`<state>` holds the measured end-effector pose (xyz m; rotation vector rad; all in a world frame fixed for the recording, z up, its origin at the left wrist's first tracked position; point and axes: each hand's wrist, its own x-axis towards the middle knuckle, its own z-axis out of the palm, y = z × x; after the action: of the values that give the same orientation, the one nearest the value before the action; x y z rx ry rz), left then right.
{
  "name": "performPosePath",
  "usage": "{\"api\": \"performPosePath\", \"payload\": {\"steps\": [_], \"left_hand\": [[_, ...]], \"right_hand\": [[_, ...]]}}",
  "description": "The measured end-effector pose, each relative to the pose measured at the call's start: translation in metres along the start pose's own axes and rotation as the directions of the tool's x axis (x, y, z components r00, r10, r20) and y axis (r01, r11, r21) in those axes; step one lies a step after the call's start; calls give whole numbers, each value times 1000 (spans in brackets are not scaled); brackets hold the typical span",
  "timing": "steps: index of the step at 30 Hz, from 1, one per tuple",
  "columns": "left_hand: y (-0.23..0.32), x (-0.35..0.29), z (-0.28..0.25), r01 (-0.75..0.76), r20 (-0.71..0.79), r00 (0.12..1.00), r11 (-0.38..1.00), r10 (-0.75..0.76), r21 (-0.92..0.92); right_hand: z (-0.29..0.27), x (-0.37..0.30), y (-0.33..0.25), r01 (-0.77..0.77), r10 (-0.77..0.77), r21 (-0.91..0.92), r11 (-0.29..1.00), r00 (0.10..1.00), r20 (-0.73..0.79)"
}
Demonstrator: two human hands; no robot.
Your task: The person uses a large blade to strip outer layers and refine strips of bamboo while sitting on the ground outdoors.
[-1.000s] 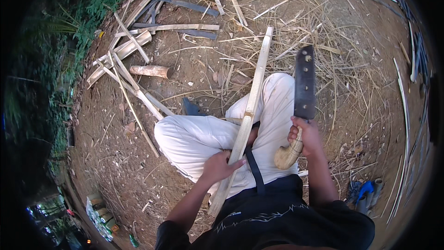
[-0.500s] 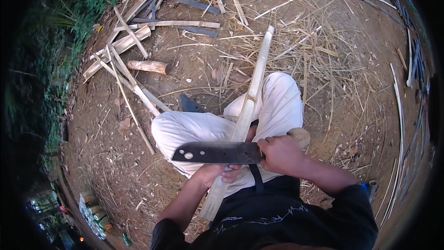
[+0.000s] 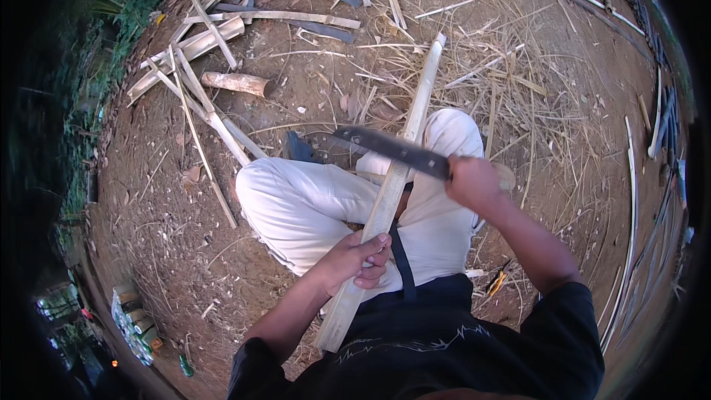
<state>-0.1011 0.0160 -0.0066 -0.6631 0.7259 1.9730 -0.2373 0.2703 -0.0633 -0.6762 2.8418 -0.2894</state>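
A long pale bamboo strip [image 3: 386, 204] slants across my lap, its lower end against my shirt and its far end beyond my knees. My left hand [image 3: 357, 261] is wrapped round its lower part. In my right hand [image 3: 472, 182] is a broad, dark-bladed knife [image 3: 392, 150], gripped by the handle. The blade lies crosswise over the strip, roughly between my knees, its tip pointing left and blurred by motion. Whether its edge touches the bamboo, I cannot tell. My fist hides part of the handle; its wooden end shows on the right.
Split bamboo pieces [image 3: 196, 48] pile up at the far left, near a short log [image 3: 237, 84]. Thin shavings [image 3: 474, 67] litter the ground ahead. An orange-handled tool [image 3: 498, 281] lies by my right hip. Long poles [image 3: 635, 200] run along the right side.
My right hand has moved the knife forward along the strip, away from my left hand. The blade has tilted, tip farther out. The orange-handled tool has come into sight.
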Motion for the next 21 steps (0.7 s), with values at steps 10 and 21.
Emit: {"api": "performPosePath", "payload": {"steps": [10,21], "left_hand": [[-4,-18,10,46,-33,998,999,-45,26],[-3,-14,15,28,-137,991,993,-12,114]], "right_hand": [[4,23,26,-27,35,-55,998,987,155],[-3,-12,-17,258,-277,143,956,952,133]]}}
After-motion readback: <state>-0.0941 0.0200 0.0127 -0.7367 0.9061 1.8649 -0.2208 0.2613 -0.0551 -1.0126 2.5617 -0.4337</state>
